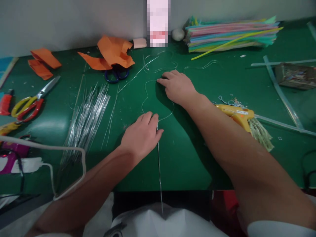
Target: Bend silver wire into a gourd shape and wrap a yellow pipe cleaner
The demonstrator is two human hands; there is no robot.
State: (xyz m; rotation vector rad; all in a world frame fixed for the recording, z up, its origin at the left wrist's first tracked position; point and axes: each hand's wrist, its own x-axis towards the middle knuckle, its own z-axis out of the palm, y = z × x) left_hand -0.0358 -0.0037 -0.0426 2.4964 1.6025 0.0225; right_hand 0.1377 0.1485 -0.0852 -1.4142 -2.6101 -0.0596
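Note:
A thin silver wire (159,161) runs up from my lap across the green table (187,158) and bends into a loop (145,95) between my hands. My left hand (142,135) lies palm down, fingers together, pressing the wire where the straight stem meets the loop. At the loop's far end my right hand (177,87) rests palm down, its fingertips pressing on the wire's top curve. Neither hand lifts the wire off the table.
A bundle of straight wires (86,118) lies left of my hands. Red-and-yellow scissors (29,105), blue scissors (116,74), orange paper (111,52), a stack of coloured strips (232,33), a yellow glue gun (237,115), glue sticks (283,95) and a white cable (61,148) surround them.

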